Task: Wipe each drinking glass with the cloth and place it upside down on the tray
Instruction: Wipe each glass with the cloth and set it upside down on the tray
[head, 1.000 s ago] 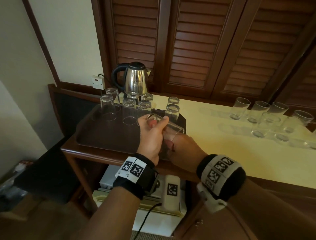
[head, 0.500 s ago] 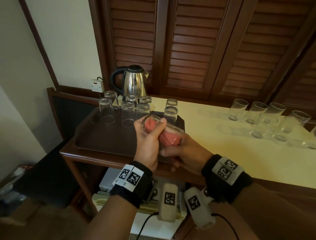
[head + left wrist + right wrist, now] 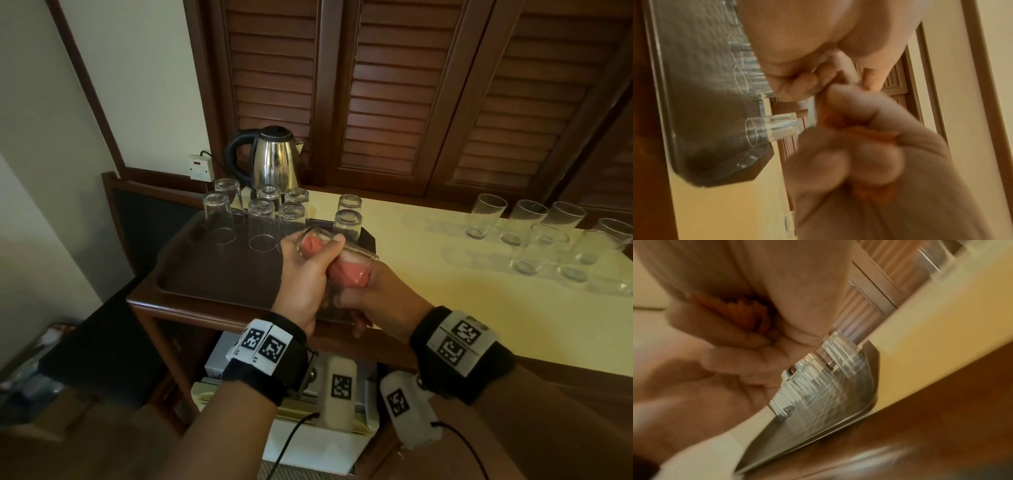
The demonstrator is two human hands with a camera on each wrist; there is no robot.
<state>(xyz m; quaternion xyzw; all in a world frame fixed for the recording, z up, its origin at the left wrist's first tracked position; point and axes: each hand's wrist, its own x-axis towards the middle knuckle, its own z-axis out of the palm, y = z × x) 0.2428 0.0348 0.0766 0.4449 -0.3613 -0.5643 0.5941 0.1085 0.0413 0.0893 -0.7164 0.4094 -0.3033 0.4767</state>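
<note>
The left hand (image 3: 305, 274) has its grip curled round a clear drinking glass (image 3: 320, 240) lying on its side, while the right hand (image 3: 373, 294) grips a pink cloth (image 3: 349, 272) stuffed into it. They hover over the dark brown plastic tray (image 3: 212, 270), upturned glasses (image 3: 262, 224) at eleven o'clock.

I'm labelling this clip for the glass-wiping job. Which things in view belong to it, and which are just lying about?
Job: held glass, pink cloth, left hand, right hand, tray, upturned glasses, upright glasses.

Lying about: kettle, wall socket.

Dim warm light, blurred wrist views
</note>
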